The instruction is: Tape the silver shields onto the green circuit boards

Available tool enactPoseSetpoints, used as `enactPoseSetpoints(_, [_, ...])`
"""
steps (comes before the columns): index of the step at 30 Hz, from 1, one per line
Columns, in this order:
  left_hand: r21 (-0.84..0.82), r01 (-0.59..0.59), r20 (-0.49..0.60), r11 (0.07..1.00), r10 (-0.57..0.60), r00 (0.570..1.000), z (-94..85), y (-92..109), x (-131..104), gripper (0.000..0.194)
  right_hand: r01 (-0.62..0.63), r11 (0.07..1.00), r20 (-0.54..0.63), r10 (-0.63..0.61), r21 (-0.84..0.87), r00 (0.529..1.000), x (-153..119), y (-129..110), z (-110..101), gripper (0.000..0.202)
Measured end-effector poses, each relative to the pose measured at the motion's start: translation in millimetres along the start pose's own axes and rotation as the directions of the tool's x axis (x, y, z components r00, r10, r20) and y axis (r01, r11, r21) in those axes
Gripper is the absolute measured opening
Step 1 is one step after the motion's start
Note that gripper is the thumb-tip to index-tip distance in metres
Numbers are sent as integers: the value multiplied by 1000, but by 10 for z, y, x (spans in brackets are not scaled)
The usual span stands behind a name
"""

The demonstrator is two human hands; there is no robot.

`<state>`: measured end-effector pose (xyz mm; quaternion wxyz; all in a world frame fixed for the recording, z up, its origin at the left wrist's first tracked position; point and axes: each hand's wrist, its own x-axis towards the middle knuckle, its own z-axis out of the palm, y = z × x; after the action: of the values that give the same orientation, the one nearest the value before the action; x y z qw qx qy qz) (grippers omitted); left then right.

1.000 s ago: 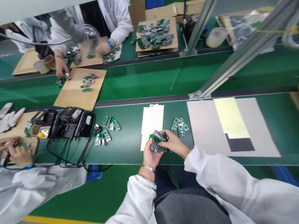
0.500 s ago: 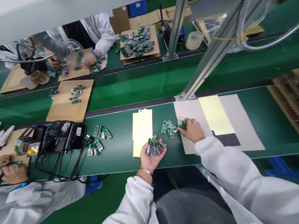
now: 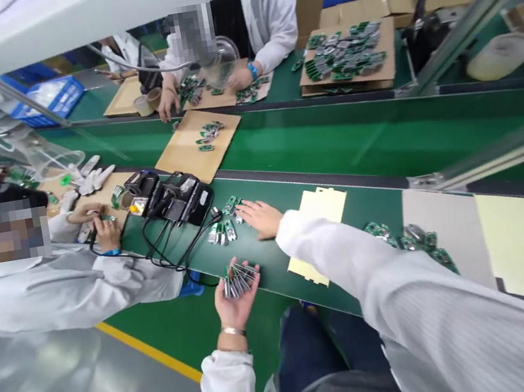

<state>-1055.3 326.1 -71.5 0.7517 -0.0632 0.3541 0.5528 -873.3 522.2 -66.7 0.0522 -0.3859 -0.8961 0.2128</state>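
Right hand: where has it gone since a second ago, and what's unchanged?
The right hand left the bundle, went right to the loose boards by the grey sheet, then crossed left; it now lies flat, empty, by the small boards near the black device. The left hand still holds its fanned bundle.

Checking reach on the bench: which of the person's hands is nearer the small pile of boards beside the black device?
Right. The right hand lies flat touching the pile of boards; the left hand holds a fan of boards nearer the bench edge.
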Motion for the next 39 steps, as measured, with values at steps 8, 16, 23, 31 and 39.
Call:
enactPoseSetpoints(8, [39, -108, -145, 993, 113, 983, -113, 944, 366, 47, 126, 986, 207, -101, -113, 973, 987, 281, -41, 43])
enactPoseSetpoints(16, [154, 188, -188, 970, -158, 969, -2, 1388, 884, 48, 37, 995, 226, -14, -98, 974, 203, 250, 93, 40])
enactPoseSetpoints(23, [222, 264, -200, 939, -221, 955, 111, 1249, 988, 46, -385, 916, 80, 377, 117, 923, -205, 78, 354, 36])
enactPoseSetpoints(31, [223, 353, -194, 909, -313, 930, 205, 839, 1043, 42, -552, 660, 111, 586, 510, 802, -159, -109, 586, 35])
enactPoseSetpoints(39, [184, 309, -172, 933, -279, 945, 264, 277, 930, 42, -534, 598, 56, 633, 598, 772, -268, -96, 611, 34])
